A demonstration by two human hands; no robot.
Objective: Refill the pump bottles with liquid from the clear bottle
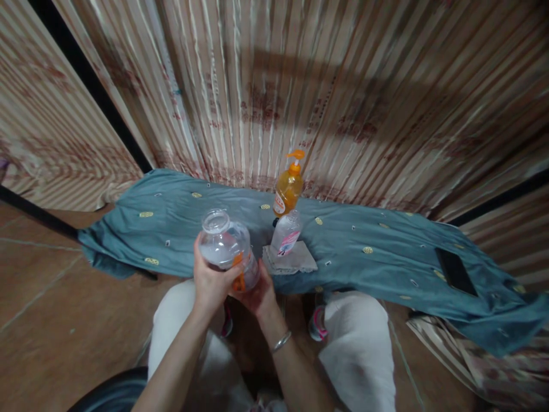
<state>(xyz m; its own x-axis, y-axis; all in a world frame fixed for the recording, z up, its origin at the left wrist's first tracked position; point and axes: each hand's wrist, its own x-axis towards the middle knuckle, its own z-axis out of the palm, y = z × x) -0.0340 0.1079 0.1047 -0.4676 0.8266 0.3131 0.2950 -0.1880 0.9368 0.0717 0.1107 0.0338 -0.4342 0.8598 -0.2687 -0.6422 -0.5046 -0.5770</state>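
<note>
Between my hands, in front of the table edge, is a clear plastic jar (223, 243) with an uncapped round mouth and an orange label on its side. My left hand (210, 286) wraps round its near left side, the thumb over the label. From the lower right my right hand (261, 292) grips the jar near its base. The jar tilts away from me. Just right of it, a clear bottle (285, 234) with a pink and white label stands on a folded pale cloth (300, 258). Behind that bottle stands an orange pump bottle (289, 189) with amber liquid.
A teal patterned cloth (343, 240) covers the narrow table. Toward its right end lies a black phone (455, 271). A striped curtain (274, 86) hangs behind, with dark poles (92, 86) at the sides. My knees are close below the front edge.
</note>
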